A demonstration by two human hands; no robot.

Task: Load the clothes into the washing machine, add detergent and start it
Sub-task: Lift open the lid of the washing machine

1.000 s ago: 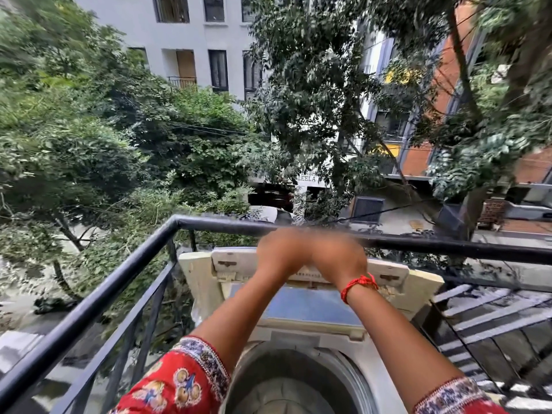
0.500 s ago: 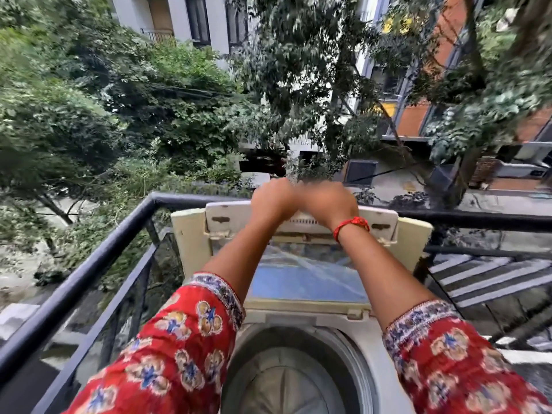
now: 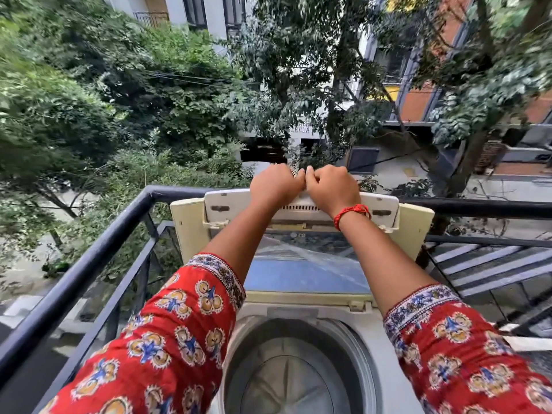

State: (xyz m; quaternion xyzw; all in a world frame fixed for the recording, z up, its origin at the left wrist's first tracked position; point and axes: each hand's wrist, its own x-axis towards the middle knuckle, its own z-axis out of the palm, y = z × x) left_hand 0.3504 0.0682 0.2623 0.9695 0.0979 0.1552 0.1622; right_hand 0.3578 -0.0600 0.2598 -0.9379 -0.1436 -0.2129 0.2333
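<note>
A white top-loading washing machine [image 3: 377, 348] stands against the balcony railing. Its folding lid [image 3: 304, 276], which has a blue glass panel, is raised upright. The steel drum [image 3: 286, 380] below is uncovered and I see no clothes in it. My left hand [image 3: 276, 183] and my right hand [image 3: 333, 186] are side by side on the lid's top edge, with the fingers of both curled over it. A red thread circles my right wrist. No clothes or detergent are in view.
A black metal railing [image 3: 89, 264] runs along the left and behind the machine. Black stairs [image 3: 493, 264] drop away on the right. Trees, a street and buildings lie far below beyond the railing.
The view has tilted down and come closer, so the drum and my red patterned sleeves show more. Both hands stay together on the lid's top edge.
</note>
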